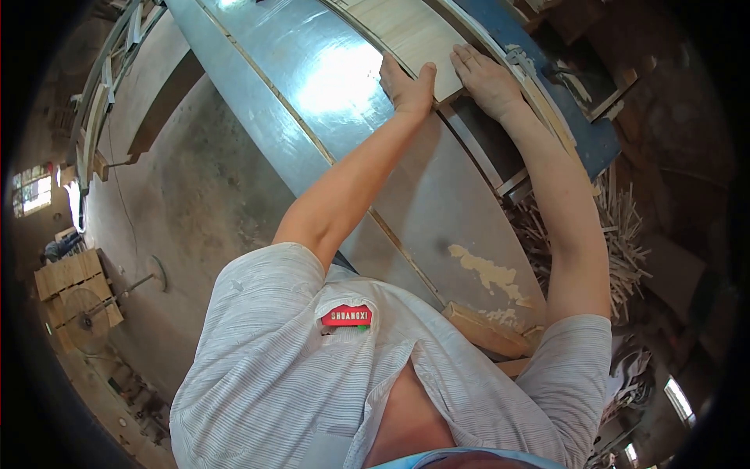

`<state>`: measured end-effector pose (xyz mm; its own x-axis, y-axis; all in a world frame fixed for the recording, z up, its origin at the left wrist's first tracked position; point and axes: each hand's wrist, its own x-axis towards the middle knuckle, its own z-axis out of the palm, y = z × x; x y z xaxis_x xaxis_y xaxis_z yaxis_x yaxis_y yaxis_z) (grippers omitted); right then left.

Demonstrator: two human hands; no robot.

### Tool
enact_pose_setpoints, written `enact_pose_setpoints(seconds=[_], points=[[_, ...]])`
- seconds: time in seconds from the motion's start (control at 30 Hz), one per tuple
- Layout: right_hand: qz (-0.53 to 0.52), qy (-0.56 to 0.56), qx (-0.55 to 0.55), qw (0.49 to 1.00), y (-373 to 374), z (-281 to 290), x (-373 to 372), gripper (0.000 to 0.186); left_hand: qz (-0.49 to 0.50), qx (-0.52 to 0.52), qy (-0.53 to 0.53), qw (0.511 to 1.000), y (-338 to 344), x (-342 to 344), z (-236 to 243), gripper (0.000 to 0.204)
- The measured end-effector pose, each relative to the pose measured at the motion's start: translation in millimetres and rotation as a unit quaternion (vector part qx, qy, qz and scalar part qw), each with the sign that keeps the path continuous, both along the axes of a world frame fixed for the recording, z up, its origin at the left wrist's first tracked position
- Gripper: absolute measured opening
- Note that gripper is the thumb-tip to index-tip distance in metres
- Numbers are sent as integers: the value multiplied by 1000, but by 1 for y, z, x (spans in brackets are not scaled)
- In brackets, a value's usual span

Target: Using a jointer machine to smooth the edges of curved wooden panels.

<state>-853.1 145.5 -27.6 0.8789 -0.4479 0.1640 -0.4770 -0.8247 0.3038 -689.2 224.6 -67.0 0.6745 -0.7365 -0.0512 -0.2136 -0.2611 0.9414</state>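
A pale wooden board (410,35) lies lengthwise on the shiny metal worktable (258,55), reaching out past the top of the view. Against the left edge of its near end rests my left hand (408,87), open, with the thumb spread apart from the fingers. My right hand (487,84) lies open and flat along the right edge of the board, fingers stretched forward. The undersides of both hands are hidden. Beside the right hand runs a long, narrow wooden strip or fence (539,105).
A blue machine part (590,137) stands right of the board. Below it is a heap of thin wood offcuts (621,227). A wooden block (484,332) sits at the table's near end. Farther left are a pedestal fan (86,320) and a stack of wooden panels (58,285).
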Motion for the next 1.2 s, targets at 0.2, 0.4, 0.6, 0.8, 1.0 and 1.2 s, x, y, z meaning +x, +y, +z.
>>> enact_pose_setpoints(seconds=[0.2, 0.4, 0.6, 0.8, 1.0, 1.2], points=[[-1, 16, 18, 1000, -4, 10, 3, 55, -62, -47, 34, 996, 29, -10, -11, 83], [10, 40, -12, 999, -8, 14, 8, 50, -66, -45, 72, 994, 27, 0, -3, 82], [13, 52, -40, 998, -27, 7, 33, 49, -65, -40, 87, 993, 11, 26, 1, 83], [9, 59, -39, 997, -40, 1, 46, 48, -94, -34, 41, 994, 29, 61, 3, 70], [5, 69, -39, 997, -39, 5, 46, 50, -118, -49, -203, 971, 110, 143, -11, 44], [-10, 36, 10, 999, -33, 3, 43, 50, -152, -47, -305, 939, 107, 128, -7, 53]])
